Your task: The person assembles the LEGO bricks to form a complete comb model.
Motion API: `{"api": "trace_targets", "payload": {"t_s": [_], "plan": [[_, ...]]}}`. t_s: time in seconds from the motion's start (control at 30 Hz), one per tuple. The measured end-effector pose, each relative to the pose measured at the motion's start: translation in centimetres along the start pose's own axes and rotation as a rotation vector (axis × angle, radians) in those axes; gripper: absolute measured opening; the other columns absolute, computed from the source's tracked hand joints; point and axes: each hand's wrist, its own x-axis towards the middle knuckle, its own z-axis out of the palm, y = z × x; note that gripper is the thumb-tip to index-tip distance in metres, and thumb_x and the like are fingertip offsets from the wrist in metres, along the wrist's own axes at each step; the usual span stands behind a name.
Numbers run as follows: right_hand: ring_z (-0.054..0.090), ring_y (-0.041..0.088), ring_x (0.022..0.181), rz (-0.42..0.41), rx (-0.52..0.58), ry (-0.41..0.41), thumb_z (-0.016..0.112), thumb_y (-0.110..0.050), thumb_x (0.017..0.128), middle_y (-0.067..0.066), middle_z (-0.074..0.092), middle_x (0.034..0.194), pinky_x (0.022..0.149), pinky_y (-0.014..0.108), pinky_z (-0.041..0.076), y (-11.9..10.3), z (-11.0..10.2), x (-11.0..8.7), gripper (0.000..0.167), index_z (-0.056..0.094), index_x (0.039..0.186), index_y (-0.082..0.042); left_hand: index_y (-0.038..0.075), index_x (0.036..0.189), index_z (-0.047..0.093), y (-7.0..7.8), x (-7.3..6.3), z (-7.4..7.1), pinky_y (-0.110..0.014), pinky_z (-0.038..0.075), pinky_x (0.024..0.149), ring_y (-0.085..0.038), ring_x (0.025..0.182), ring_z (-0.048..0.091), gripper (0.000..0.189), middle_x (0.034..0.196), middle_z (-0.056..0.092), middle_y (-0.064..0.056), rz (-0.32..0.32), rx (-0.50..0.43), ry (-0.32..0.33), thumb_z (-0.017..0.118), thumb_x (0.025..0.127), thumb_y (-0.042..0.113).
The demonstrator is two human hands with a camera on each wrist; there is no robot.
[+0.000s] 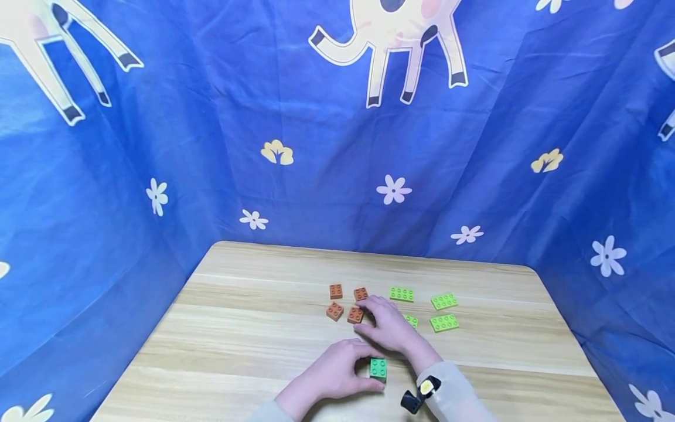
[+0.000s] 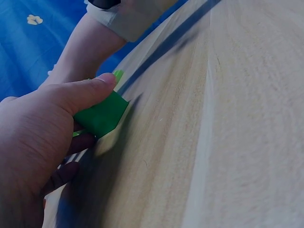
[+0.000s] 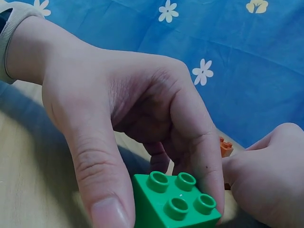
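My left hand (image 1: 343, 369) holds a green two-by-two toy brick (image 1: 378, 368) between thumb and fingers, low over the near part of the table. In the right wrist view the green brick's (image 3: 178, 202) studs face up. Farther forward, my right hand (image 1: 392, 328) has thumb and index finger at opposite sides of a reddish-brown two-by-two brick (image 1: 355, 315). The right wrist view mostly hides that contact. Just beyond the index fingertip lies another brown brick (image 1: 361, 293). In the left wrist view, the left thumb rests along the green brick (image 2: 102, 114).
Two more brown bricks, one at the back (image 1: 336, 291) and one nearer (image 1: 334, 311), lie to the left. Several lime-green two-by-four bricks (image 1: 445, 323) lie to the right, one partly behind the right hand. A blue patterned curtain (image 1: 327, 193) surrounds the wooden table (image 1: 237, 340).
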Motion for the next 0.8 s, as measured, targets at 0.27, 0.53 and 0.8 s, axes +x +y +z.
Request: {"api": "trace_targets", "payload": {"t_s": [0.27, 0.53, 0.8], "plan": [[0.059, 0.023, 0.121, -0.003, -0.013, 0.043, 0.08, -0.031, 0.096, 0.002, 0.068, 0.127, 0.106, 0.051, 0.046, 0.4, 0.7, 0.3, 0.046, 0.068, 0.134, -0.008, 0.023, 0.122, 0.077, -0.1, 0.0, 0.2, -0.031, 0.053, 0.099, -0.002, 0.111, 0.065, 0.048, 0.117, 0.072, 0.02, -0.014, -0.013, -0.003, 0.084, 0.087, 0.055], [0.059, 0.021, 0.118, 0.005, -0.039, 0.064, 0.08, -0.035, 0.095, -0.001, 0.066, 0.121, 0.101, 0.049, 0.046, 0.8, 1.3, 0.5, 0.044, 0.071, 0.13, -0.01, 0.025, 0.121, 0.077, 0.2, 0.0, 0.0, -0.033, 0.053, 0.099, -0.005, 0.112, 0.065, 0.043, 0.115, 0.072, 0.021, -0.057, -0.016, -0.013, 0.08, 0.091, 0.056], [0.06, 0.022, 0.118, 0.038, -0.042, 0.054, 0.079, -0.035, 0.096, 0.0, 0.067, 0.121, 0.101, 0.049, 0.047, 0.5, 1.2, 0.7, 0.041, 0.071, 0.13, -0.013, 0.026, 0.118, 0.077, 0.3, 0.0, 0.1, -0.032, 0.053, 0.098, -0.004, 0.109, 0.065, 0.036, 0.113, 0.072, 0.021, -0.043, -0.001, -0.005, 0.08, 0.092, 0.052]]}}
